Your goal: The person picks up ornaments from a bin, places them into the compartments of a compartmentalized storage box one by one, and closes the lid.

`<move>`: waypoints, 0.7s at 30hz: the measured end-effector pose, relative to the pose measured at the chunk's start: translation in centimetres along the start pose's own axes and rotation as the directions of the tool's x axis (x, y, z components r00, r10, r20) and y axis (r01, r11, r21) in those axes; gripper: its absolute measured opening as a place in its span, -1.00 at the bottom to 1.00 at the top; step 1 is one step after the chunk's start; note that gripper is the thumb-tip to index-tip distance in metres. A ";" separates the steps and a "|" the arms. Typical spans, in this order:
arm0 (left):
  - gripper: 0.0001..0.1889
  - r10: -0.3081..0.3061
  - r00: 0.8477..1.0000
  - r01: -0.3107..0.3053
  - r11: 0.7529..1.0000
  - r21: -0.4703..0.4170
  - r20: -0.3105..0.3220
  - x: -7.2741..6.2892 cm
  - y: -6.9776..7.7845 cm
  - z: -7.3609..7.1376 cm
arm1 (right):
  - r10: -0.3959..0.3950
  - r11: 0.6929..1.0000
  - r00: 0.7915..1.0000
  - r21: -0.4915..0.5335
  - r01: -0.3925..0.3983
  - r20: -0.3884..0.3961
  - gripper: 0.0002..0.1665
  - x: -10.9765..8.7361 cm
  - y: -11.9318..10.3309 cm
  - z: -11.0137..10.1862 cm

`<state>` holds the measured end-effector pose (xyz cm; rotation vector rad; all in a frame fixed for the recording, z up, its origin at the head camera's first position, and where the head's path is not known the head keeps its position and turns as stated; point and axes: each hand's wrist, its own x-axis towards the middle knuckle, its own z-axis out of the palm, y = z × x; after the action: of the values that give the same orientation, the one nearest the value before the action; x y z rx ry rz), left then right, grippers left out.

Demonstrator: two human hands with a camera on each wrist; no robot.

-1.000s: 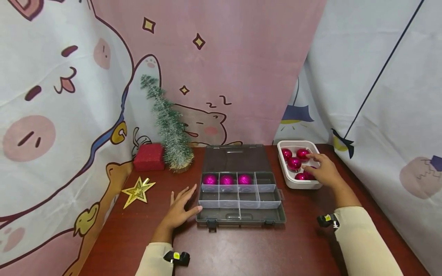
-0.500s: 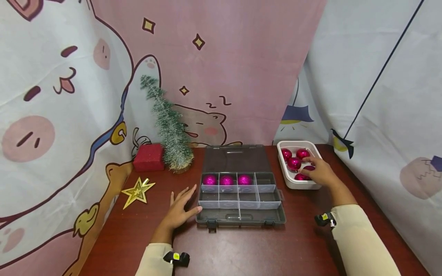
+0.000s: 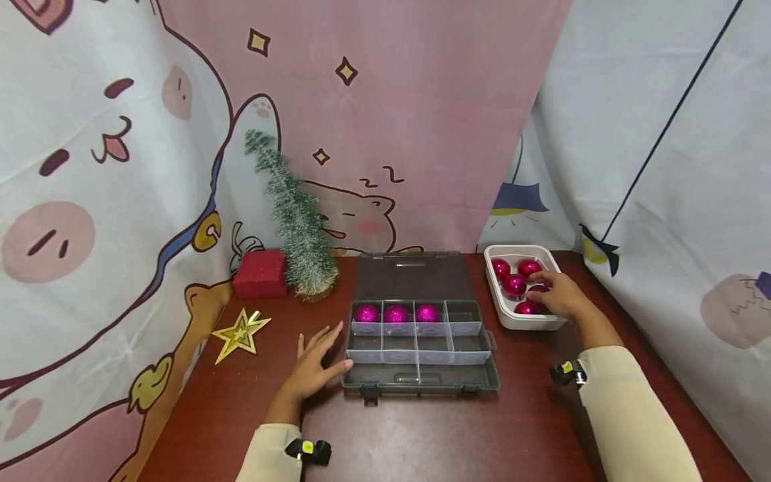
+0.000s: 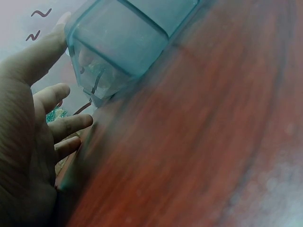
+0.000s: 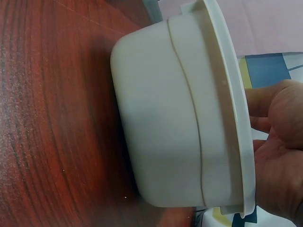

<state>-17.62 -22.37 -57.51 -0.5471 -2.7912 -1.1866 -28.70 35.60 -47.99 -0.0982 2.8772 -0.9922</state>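
My right hand (image 3: 563, 296) reaches over the near right rim of a white tub (image 3: 530, 324), its fingers curled around a shiny magenta bauble (image 3: 539, 292). In the right wrist view the wall of the tub (image 5: 156, 113) hides the fingertips. Several more shiny baubles (image 3: 514, 286) lie in the tub. My left hand (image 3: 311, 367) rests on the table with fingers spread, its thumb at the left side of a grey compartment box (image 3: 419, 388). In the left wrist view, nothing is between the fingers of this hand (image 4: 33, 118). Three glittery magenta baubles (image 3: 395, 314) sit in the box's back row.
The box's lid (image 3: 414, 278) lies back behind it. A small frosted Christmas tree (image 3: 301, 234) stands at the back left beside a red block (image 3: 260, 274). A gold star (image 3: 241, 335) lies at the left. Printed curtains (image 3: 409, 120) enclose the table's back and sides.
The right hand has settled lower among the baubles in the tub, its thumb and fingers closing around one at the right. The left hand has stayed in place.
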 end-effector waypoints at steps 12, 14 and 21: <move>-0.06 -0.006 1.000 0.006 1.000 0.010 0.006 0.0 -0.1 0.1 | 0.043 0.999 0.999 -0.026 -0.043 0.016 -0.40 0.6 -0.1 0.0; -0.05 -0.009 1.000 0.009 1.000 0.004 0.008 0.0 0.0 0.0 | 0.037 0.998 0.999 -0.046 -0.037 0.006 -0.42 0.7 -0.1 0.0; -0.06 0.003 1.000 -0.003 1.000 0.006 0.005 0.0 0.0 0.0 | -0.008 0.995 1.000 -0.104 0.006 -0.020 -0.50 1.1 0.5 0.1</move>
<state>-17.64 -22.38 -57.48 -0.5545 -2.7964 -1.1780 -29.82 35.83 -48.45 -0.1067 2.9487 -0.8485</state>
